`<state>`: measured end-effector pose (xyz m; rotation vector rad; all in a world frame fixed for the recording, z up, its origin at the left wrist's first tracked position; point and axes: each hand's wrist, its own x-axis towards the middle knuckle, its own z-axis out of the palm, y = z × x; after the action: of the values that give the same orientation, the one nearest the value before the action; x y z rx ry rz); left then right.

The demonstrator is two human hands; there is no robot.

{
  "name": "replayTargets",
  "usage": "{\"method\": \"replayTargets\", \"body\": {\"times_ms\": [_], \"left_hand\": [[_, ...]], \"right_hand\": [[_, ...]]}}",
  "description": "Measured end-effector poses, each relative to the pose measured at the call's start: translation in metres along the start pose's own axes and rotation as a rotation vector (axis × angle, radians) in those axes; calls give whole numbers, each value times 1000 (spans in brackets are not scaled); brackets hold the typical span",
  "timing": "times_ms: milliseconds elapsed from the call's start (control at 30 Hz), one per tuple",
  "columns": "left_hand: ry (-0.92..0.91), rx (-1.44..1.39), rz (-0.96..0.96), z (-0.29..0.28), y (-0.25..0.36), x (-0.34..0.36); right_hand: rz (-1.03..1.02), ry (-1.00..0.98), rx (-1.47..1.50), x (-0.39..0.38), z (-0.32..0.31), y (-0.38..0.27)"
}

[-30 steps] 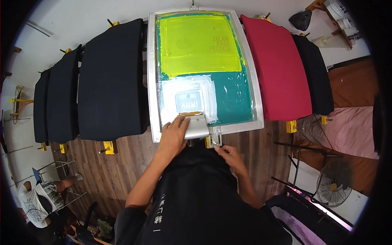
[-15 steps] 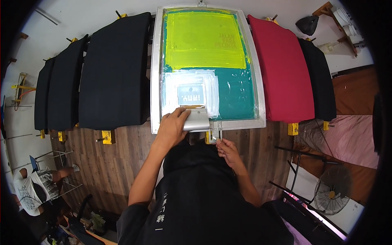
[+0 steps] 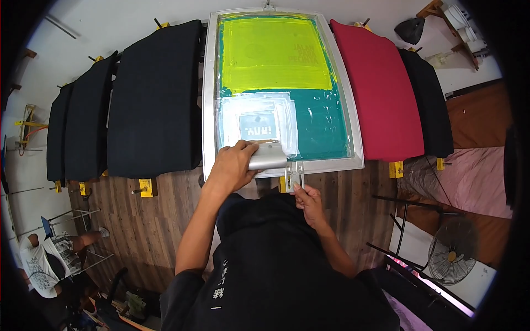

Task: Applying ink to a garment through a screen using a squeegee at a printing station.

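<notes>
A metal-framed printing screen (image 3: 356, 129) lies in front of me. Its mesh is green, with a large yellow-green patch in the far part and white ink round a small stencil window (image 3: 258, 126) at the near left. My left hand (image 3: 229, 165) is closed on a squeegee (image 3: 269, 158) with a silver metal handle, resting on the near end of the screen just below that window; its blade edge is mostly hidden. My right hand (image 3: 310, 205) pinches the lower end of a slotted metal bracket (image 3: 296, 170) at the frame's near edge.
Left of the screen stand several pallets covered in black cloth (image 3: 154, 102). To the right are a red one (image 3: 381, 94) and another black one (image 3: 430, 105). A fan (image 3: 452, 256) stands at the lower right. Another person (image 3: 49, 262) is at the lower left, above the wooden floor (image 3: 132, 220).
The view has shifted slightly, and the screen's near end appears a little further right. Both hands keep their holds on the squeegee and the bracket.
</notes>
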<state>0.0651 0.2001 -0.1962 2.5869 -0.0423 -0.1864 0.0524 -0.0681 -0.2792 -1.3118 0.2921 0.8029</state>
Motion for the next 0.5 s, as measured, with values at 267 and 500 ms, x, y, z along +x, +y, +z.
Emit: {"method": "replayTargets", "body": {"times_ms": [267, 500], "left_hand": [[37, 34, 78, 2, -1, -2], [23, 30, 81, 1, -8, 8]], "right_hand": [[-114, 141, 9, -3, 12, 6], [-132, 190, 7, -1, 17, 10]]}}
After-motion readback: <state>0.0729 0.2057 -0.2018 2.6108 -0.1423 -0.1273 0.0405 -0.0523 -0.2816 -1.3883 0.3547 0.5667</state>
